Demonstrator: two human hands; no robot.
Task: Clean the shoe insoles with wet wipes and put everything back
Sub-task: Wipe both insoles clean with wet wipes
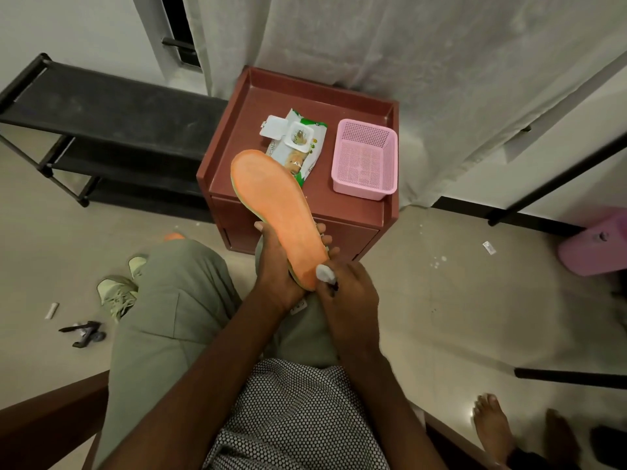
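An orange insole [278,212] is held up over my lap, toe end pointing away toward the cabinet. My left hand [274,266] grips it from underneath near the heel, fingers curled round both edges. My right hand [346,290] pinches a small bunched white wet wipe [323,273] against the heel end of the insole. The wet wipe pack [298,147], green and white with its lid flipped open, lies on the reddish-brown cabinet [349,205]. A pale green shoe [117,295] lies on the floor to the left, and a second insole's orange tip [173,236] shows behind my knee.
A pink mesh basket [364,159] stands on the cabinet's right side. A black shoe rack [101,130] is at the left, a grey curtain [407,62] behind. Small black objects [84,332] lie on the floor. A pink item [593,245] sits far right. Another person's bare feet [495,425] show bottom right.
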